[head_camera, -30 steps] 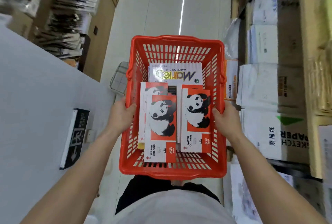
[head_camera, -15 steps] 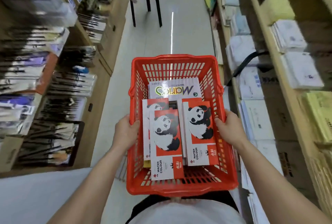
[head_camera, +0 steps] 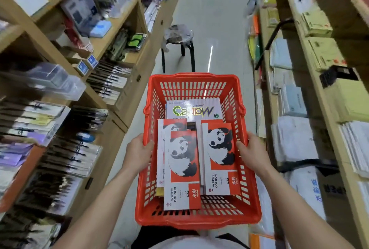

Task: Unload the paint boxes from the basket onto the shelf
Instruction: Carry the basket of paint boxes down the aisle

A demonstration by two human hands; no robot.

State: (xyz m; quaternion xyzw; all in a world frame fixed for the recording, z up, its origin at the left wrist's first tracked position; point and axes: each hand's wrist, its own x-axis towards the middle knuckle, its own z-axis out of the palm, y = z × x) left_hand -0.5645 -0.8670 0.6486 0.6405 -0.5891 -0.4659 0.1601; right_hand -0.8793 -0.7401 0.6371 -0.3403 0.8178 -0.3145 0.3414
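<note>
Clearly we have unloaded nothing yet, as far as we can judge: the wooden shelves on the left and the shelves on the right line the aisle, and we stand between them with every box still aboard. Ahead on the floor sits a black stool, well apart from us.

We carry the red basket level at waist height, out in front of the body. Inside it lie the paint boxes: a white Marie's water-colour box at the far end, two panda boxes overlapping on the left, and another panda box beside them on the right. All lie flat on the basket floor.

Our left hand clasps the left rim, fingers curled over the edge and closed around it. Our right hand grips the right rim likewise, thumb inside, forearms stretched forward. The whole unloading remains ahead of us.
</note>
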